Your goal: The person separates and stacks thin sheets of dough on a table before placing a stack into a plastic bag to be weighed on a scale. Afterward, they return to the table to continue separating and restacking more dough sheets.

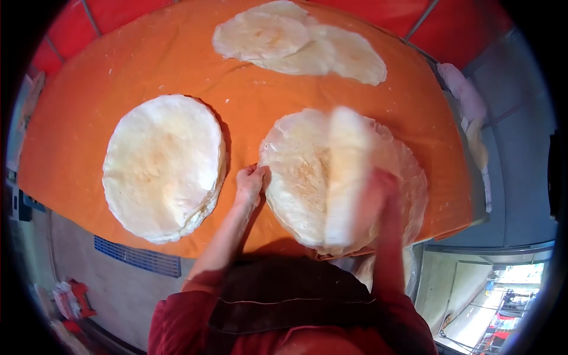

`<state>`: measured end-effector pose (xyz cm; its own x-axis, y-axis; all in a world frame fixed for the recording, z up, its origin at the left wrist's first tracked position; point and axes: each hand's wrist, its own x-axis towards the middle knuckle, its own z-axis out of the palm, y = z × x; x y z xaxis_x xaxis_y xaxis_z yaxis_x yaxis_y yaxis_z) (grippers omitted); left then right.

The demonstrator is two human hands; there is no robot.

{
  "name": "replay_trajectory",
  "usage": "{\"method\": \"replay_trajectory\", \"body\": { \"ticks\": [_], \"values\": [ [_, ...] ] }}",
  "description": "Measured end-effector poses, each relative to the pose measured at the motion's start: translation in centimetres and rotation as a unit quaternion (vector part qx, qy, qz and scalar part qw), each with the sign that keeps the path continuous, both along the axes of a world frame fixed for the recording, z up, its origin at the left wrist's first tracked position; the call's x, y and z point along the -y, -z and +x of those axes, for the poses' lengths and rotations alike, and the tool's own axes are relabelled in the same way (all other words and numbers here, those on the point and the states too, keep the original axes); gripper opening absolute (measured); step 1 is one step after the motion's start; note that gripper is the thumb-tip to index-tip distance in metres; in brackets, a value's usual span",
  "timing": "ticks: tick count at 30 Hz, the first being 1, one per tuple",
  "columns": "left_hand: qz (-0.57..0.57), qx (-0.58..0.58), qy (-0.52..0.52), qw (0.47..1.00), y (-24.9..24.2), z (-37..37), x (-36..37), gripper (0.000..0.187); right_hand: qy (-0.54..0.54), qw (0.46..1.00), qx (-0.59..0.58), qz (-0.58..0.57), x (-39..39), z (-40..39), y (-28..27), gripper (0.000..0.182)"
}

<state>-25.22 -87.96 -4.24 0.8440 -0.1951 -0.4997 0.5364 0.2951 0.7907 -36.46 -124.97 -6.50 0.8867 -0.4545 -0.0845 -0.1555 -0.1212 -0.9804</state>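
Note:
Thin round flatbreads (296, 171) lie overlapping in front of me on an orange cloth. My left hand (251, 179) is closed in a pinch on the left rim of the top flatbread. The right part of that bread is raised into a pale folded flap (343, 171), blurred by motion. My right hand (378, 192) is at the right side of the flap; motion smears its fingers, so its grip cannot be made out. A thick stack of flatbreads (160, 168) sits to the left of my left hand.
Several overlapping flatbreads (296, 38) lie at the far side of the orange cloth (77, 136). A pale rolled cloth (464, 94) is beyond the table's right edge. A blue floor grate (137, 255) shows below left, and a bright opening (503, 302) at lower right.

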Motion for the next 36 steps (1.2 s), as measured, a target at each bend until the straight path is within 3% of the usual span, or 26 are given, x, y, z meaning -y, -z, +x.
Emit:
{"method": "replay_trajectory", "body": {
  "ticks": [3, 6, 9, 10, 12, 13, 14, 17, 19, 21, 22, 24, 26, 27, 29, 31, 32, 34, 35, 36],
  "values": [
    [0.07, 0.07, -0.035, 0.994, 1.7, -0.5, 1.6, 0.013, -0.006, 0.999, -0.019, -0.033, 17.8, -8.0, -6.0, 0.032],
    [0.079, 0.094, -0.042, 0.992, 0.6, -1.2, 1.6, 0.015, -0.018, 0.994, 0.032, -0.106, 31.3, -13.8, -18.3, 0.043],
    [0.1, 0.109, -0.028, 0.989, 1.1, -1.3, 1.5, 0.017, 0.075, 0.97, 0.079, -0.216, 19.5, -11.3, -33.9, 0.03],
    [0.119, 0.12, -0.03, 0.985, 1.0, -1.4, 1.5, 0.018, 0.124, 0.948, 0.045, -0.289, 12.6, -8.9, -36.7, 0.03],
    [0.132, 0.142, -0.018, 0.981, 1.6, -1.4, 1.3, 0.019, 0.097, 0.928, 0.003, -0.361, 6.8, -5.5, -39.7, 0.03],
    [0.14, 0.154, -0.011, 0.978, 1.8, -1.4, 1.2, 0.02, 0.022, 0.932, -0.003, -0.361, 6.9, -3.8, -40.5, 0.029],
    [0.153, 0.167, -0.011, 0.974, 1.7, -1.5, 1.3, 0.02, 0.012, 0.926, 0.011, -0.378, 8.1, -2.3, -40.4, 0.028],
    [0.146, 0.181, -0.01, 0.973, 1.7, -1.8, 1.0, 0.02, -0.072, 0.87, -0.005, -0.488, 0.6, 1.6, -39.4, 0.018],
    [0.083, 0.165, 0.001, 0.983, 2.0, -1.8, 0.5, 0.02, -0.175, 0.915, -0.013, -0.364, -2.4, 3.2, -36.0, 0.019],
    [0.061, 0.148, 0.01, 0.987, 2.2, -1.8, 0.2, 0.021, -0.238, 0.959, 0.018, -0.151, -4.0, 4.0, -31.1, 0.022],
    [0.047, 0.139, 0.016, 0.989, 2.3, -1.9, 0.0, 0.021, -0.244, 0.962, 0.014, -0.119, -3.7, 4.3, -29.5, 0.024],
    [0.093, 0.165, 0.006, 0.982, 2.2, -2.1, 0.0, 0.021, -0.229, 0.953, -0.008, -0.2, -0.8, 4.9, -28.6, 0.023],
    [0.167, 0.223, -0.027, 0.96, 2.1, -2.3, 0.5, 0.022, -0.14, 0.926, -0.08, -0.34, 5.3, 4.4, -29.1, 0.022],
    [0.196, 0.251, -0.038, 0.947, 2.1, -2.2, 0.6, 0.022, -0.112, 0.885, -0.092, -0.443, 9.7, 3.8, -31.2, 0.022],
    [0.253, 0.298, -0.054, 0.919, 2.4, -2.4, 0.8, 0.022, -0.045, 0.78, -0.055, -0.622, 11.2, 2.2, -36.9, 0.021],
    [0.281, 0.314, -0.046, 0.906, 2.0, -2.7, 0.9, 0.022, 0.035, 0.748, 0.024, -0.662, 7.7, 0.8, -42.5, 0.02],
    [0.271, 0.322, -0.05, 0.906, 2.3, -2.6, 0.9, 0.023, 0.077, 0.773, 0.055, -0.627, 6.0, 0.8, -43.7, 0.02],
    [0.213, 0.261, -0.031, 0.941, 3.2, -2.3, 0.5, 0.021, -0.004, 0.665, 0.104, -0.74, 4.5, 1.7, -43.8, 0.019],
    [0.123, 0.223, -0.037, 0.966, 3.2, -2.4, 0.6, 0.018, -0.046, 0.603, 0.129, -0.786, 3.4, 2.2, -43.7, 0.019],
    [0.033, 0.183, -0.045, 0.982, 3.0, -2.3, 0.6, 0.016, -0.077, 0.598, 0.036, -0.797, 1.2, 2.6, -42.6, 0.018]
  ]
}}
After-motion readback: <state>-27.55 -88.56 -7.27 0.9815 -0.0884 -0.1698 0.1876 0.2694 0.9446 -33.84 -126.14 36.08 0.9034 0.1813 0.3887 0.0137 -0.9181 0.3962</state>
